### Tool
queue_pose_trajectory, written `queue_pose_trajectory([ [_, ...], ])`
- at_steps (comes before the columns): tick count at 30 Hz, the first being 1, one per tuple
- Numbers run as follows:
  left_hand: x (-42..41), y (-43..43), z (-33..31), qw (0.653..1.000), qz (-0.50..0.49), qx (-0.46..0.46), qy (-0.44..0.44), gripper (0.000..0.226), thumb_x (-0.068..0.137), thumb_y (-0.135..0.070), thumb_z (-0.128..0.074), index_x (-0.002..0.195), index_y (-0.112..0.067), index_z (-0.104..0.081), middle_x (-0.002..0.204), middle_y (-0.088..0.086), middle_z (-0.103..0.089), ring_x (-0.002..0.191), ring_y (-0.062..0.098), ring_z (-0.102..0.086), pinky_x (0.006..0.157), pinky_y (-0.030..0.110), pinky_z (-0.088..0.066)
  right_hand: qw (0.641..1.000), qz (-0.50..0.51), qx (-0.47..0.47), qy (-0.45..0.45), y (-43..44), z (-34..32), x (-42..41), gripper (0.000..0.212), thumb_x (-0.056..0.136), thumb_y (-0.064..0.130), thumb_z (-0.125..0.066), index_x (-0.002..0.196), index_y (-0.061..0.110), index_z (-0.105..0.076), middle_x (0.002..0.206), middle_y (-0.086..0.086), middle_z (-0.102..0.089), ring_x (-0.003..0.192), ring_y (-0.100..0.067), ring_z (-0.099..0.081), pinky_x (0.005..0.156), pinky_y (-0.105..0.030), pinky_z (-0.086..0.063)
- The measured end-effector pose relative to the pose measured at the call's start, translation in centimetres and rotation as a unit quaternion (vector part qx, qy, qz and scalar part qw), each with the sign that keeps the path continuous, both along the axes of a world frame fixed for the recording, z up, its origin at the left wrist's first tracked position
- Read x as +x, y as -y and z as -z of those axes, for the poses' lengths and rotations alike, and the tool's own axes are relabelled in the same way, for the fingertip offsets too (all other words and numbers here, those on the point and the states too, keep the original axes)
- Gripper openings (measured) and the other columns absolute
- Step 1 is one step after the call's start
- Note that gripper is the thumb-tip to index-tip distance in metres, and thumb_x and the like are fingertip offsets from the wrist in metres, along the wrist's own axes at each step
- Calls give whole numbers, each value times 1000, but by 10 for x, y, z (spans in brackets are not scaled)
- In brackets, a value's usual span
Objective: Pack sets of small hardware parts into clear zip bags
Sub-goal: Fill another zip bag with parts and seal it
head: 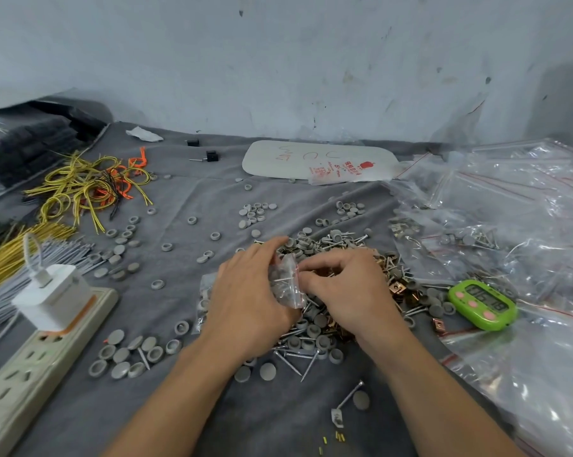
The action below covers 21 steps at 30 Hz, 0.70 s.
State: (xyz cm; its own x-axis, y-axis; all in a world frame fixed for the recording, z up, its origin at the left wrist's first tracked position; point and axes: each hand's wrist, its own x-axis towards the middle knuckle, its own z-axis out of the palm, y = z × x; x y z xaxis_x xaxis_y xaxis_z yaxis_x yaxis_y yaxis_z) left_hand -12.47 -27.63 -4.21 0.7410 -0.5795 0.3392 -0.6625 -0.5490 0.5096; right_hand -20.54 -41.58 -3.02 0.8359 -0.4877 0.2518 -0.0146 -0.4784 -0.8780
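Note:
A small clear zip bag [286,282] with screws and grey caps inside is held between both hands over the middle of the grey cloth. My left hand [248,295] grips its left side, thumb on top. My right hand [347,288] pinches the bag's red-lined right edge with its fingertips. Under and behind the hands lies a mixed pile of hardware [337,249]: grey round caps, screws and copper clips. Another filled bag [204,301] peeks out beneath my left hand.
A green digital timer [483,305] sits to the right, beside a heap of clear zip bags [509,206]. A power strip with a white charger [47,328] lies at the left, with yellow and orange wires [90,186] behind. Loose grey caps [130,357] dot the cloth.

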Motion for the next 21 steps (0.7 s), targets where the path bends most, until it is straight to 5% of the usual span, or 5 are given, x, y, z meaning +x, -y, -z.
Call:
queue_pose_trajectory([
  [4,1,-1,1,999,-3,12,34,81,63,-50,-73,140,-41,-50,128,-21,-61,121,5,-56,103,25,-30,997,-80,-1,-10,-10,2,3,14,77,23,-80,77,38,-82,65,14,-72,60,-3,-63,57,-31,-50],
  [7,-1,-2,-3,1000,-6,-18,10,64,63,-47,-67,126,-42,-55,98,-23,-71,98,3,-66,102,27,-33,993,-120,-24,0,-16,2,2,19,85,33,-71,67,29,-78,52,11,-60,50,-1,-46,51,-28,-38],
  [10,0,-5,-7,994,-26,-101,-23,45,68,-41,-75,109,-43,-57,86,-22,-68,87,5,-65,92,38,-48,998,-37,18,57,-6,-5,-2,22,91,35,-69,73,26,-79,50,10,-60,44,-6,-46,47,-25,-41],
  [15,-2,-9,-14,973,-54,-219,-39,52,62,-50,-69,112,-43,-54,98,-22,-67,96,4,-64,81,37,-54,988,62,-133,-37,7,-7,-8,8,83,30,-78,82,37,-81,65,26,-68,72,8,-65,63,-7,-44],
  [21,-8,-6,-8,984,-55,-156,64,60,68,-43,-78,123,-35,-55,102,-29,-51,102,0,-46,93,31,-39,925,67,-329,-176,-9,-3,-3,15,84,48,-74,95,39,-74,87,17,-67,99,-13,-56,102,-41,-36],
])
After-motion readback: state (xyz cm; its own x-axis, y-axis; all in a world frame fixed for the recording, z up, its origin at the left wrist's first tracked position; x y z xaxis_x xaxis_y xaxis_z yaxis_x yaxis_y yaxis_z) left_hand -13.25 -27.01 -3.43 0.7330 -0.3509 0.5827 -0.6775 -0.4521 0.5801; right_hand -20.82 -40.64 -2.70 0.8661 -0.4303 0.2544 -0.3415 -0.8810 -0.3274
